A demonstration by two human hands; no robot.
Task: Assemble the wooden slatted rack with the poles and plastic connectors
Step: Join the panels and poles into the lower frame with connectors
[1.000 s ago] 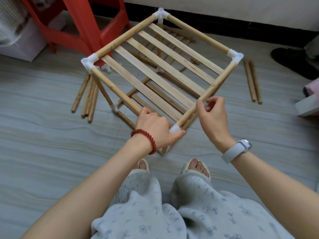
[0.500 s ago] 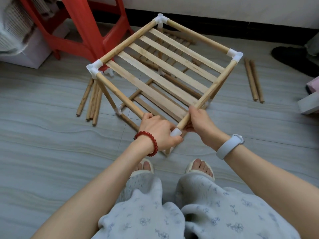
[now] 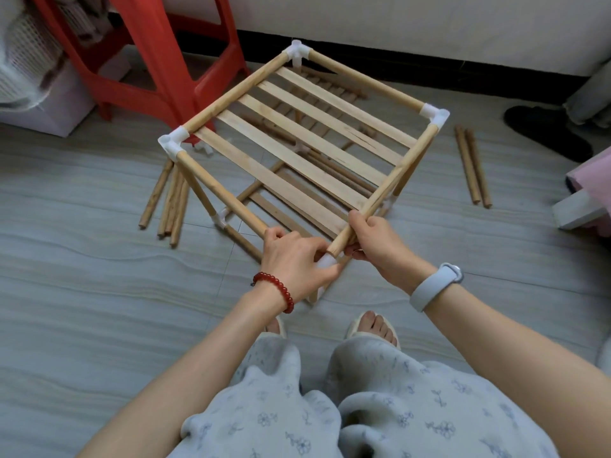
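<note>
The wooden slatted rack (image 3: 297, 140) stands on the grey, faintly veined floor tiles (image 3: 82, 292), a square frame of round pale poles with flat, thin slats (image 3: 317, 127) laid side by side across its top level. White plastic connectors join the poles at the corners: one at the far corner (image 3: 298, 54), one at the left corner (image 3: 172, 143), one at the right corner (image 3: 436, 115). A lower level of slats shows through the gaps, and upright poles run down from the corners.

At the near corner the right-side pole (image 3: 386, 190) has its cut end bare and lifted just above the near connector (image 3: 325, 261), not seated in it. The left hand (image 3: 294, 256), with a red bead bracelet (image 3: 276, 290) at the wrist, is curled round that white connector and the end of the left-side pole (image 3: 221, 190). The right hand (image 3: 377, 242), with a pale grey wristband (image 3: 436, 285), grips the right-side pole near its loose end, fingers wrapped under it.

Loose poles lie on the floor: a bundle (image 3: 170, 200) just left of the rack and a pair (image 3: 472, 166) to its right, well apart from it. A red plastic stool (image 3: 158, 61) stands behind the left corner, a white slotted basket (image 3: 23, 61) beyond it. A black shoe (image 3: 545, 130) lies at the right, near a white wall base. Sandalled feet (image 3: 373, 328) and floral grey fabric (image 3: 297, 408) fill the lower edge.
</note>
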